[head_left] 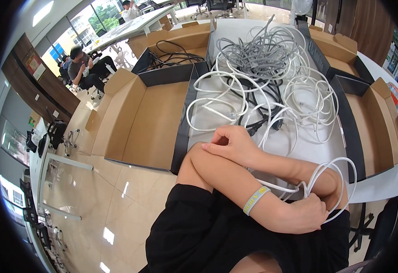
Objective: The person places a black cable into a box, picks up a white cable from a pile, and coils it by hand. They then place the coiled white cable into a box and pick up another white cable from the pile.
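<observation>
My arms are crossed. My left hand (304,214), with a grey and yellow wristband (256,200) on its wrist, is closed around a looped white cable (347,163) at the lower right. Part of that cable passes behind my forearms. My right hand (236,144) rests against my left elbow (199,152), its fingers curled in and thumb touching the skin; nothing shows in it. Beyond it on the white table lie loose white cable coils (221,105), black power cords (262,119) and a large tangle of grey cables (258,54).
At the left stand an open cardboard box (151,123) and a box with black cables (171,57). Two more open boxes, a near one (367,132) and a far one (333,54), stand at the right. A seated person (87,68) is in the background.
</observation>
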`<control>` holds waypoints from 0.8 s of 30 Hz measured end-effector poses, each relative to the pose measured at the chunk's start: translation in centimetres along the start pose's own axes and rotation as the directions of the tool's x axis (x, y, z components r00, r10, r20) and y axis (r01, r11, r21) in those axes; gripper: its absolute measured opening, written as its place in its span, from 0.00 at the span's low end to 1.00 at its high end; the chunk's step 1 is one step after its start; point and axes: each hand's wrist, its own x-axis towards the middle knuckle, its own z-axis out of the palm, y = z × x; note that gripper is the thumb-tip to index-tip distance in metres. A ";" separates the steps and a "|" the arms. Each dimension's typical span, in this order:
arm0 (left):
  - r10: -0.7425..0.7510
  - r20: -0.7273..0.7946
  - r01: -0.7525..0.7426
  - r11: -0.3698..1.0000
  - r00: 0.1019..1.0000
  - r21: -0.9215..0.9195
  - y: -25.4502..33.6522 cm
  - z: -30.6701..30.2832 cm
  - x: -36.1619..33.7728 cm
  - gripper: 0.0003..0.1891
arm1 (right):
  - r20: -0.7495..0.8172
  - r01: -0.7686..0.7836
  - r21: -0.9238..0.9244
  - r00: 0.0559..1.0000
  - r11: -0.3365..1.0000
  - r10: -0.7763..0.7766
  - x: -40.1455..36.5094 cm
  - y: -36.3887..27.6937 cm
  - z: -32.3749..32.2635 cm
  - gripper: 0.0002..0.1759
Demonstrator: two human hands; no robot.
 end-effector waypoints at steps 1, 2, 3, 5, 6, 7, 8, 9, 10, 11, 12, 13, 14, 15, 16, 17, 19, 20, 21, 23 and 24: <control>0.000 0.012 0.000 0.999 1.000 0.033 0.2 -0.1 0.0 0.21 | -0.001 -0.010 0.009 1.000 1.000 0.010 -0.1 -0.2 0.0 0.19; -0.004 0.013 0.003 1.000 1.000 0.023 0.4 0.0 -0.1 0.21 | 0.004 -0.023 -0.027 1.000 0.999 0.023 -0.1 -0.3 0.0 0.20; -0.004 0.018 0.004 1.000 1.000 0.012 0.4 0.1 -0.2 0.21 | 0.008 -0.032 -0.068 0.999 0.997 0.032 -0.1 -0.4 0.0 0.20; -0.003 0.015 0.003 1.000 1.000 0.014 0.3 0.2 -0.1 0.21 | 0.024 -0.065 0.014 0.998 0.998 0.065 -0.1 0.2 0.5 0.20; -0.002 -0.004 0.002 1.000 1.000 0.000 0.3 0.4 -0.1 0.21 | 0.042 -0.097 0.096 0.995 0.991 0.093 0.0 0.7 0.7 0.20; -0.003 -0.024 0.002 1.000 1.000 -0.013 0.2 0.6 -0.1 0.21 | 0.045 -0.092 0.086 0.995 0.992 0.089 0.1 1.1 1.1 0.20; -0.005 -0.030 0.004 1.000 1.000 -0.004 0.0 0.5 0.0 0.21 | -0.013 -0.026 0.217 0.999 0.976 0.030 0.2 1.1 1.7 0.20; -0.002 -0.031 0.001 1.000 1.000 -0.014 -0.1 0.4 0.0 0.21 | -0.076 0.044 0.342 0.997 0.939 -0.020 0.2 1.2 1.9 0.20; -0.001 -0.030 0.000 1.000 1.000 -0.025 -0.2 0.4 0.1 0.21 | -0.067 0.043 0.339 0.998 0.940 -0.021 0.1 1.4 1.7 0.20; -0.009 -0.032 0.008 1.000 0.999 -0.022 -0.1 0.5 0.1 0.21 | -0.052 0.078 0.221 0.996 0.972 -0.068 -0.1 0.7 1.1 0.19; -0.004 -0.037 0.005 1.000 0.999 0.017 -0.1 0.4 0.2 0.20 | -0.032 0.118 0.101 0.993 0.988 -0.115 -0.2 0.0 0.6 0.17; 0.001 -0.040 0.001 0.999 0.999 0.053 0.0 0.4 0.3 0.20 | -0.025 0.117 0.105 0.993 0.988 -0.115 -0.3 -0.6 0.2 0.17; -0.007 -0.037 0.008 0.999 0.999 0.049 0.1 0.4 0.3 0.20 | 0.012 0.178 -0.031 0.984 0.983 -0.178 -0.4 -1.2 -0.2 0.15; 0.009 -0.012 -0.008 0.997 1.000 0.078 0.2 0.4 0.3 0.20 | 0.056 0.239 -0.162 0.971 0.957 -0.233 -0.6 -1.7 -0.4 0.14; 0.025 0.014 -0.027 0.994 1.000 0.104 0.4 0.5 0.3 0.19 | 0.056 0.232 -0.154 0.973 0.960 -0.226 -0.8 -2.3 -0.6 0.14; 0.022 0.017 -0.023 0.995 1.000 0.094 0.5 0.5 0.2 0.19 | 0.080 0.246 -0.199 0.969 0.949 -0.234 -1.0 -3.0 -0.9 0.13; 0.056 -0.021 -0.052 0.985 0.998 0.165 0.6 0.4 0.2 0.19 | 0.099 0.259 -0.245 0.965 0.934 -0.242 -1.3 -3.1 -0.8 0.12; 0.062 -0.020 -0.058 0.984 0.998 0.167 0.6 0.4 0.1 0.19 | 0.087 0.305 -0.288 0.952 0.908 -0.292 -1.4 -2.9 -0.5 0.13; 0.047 -0.053 -0.040 0.991 0.997 0.124 0.6 0.5 0.1 0.19 | 0.077 0.351 -0.334 0.935 0.875 -0.346 -1.3 -2.8 -0.4 0.14; 0.043 -0.084 -0.035 0.995 0.996 0.089 0.3 0.5 0.1 0.19 | 0.073 0.390 -0.357 0.918 0.849 -0.391 -1.3 -2.6 -0.4 0.13; 0.057 -0.087 -0.048 0.995 0.995 0.092 0.2 0.5 0.0 0.19 | 0.072 0.420 -0.368 0.902 0.830 -0.425 -1.2 -2.4 -0.3 0.12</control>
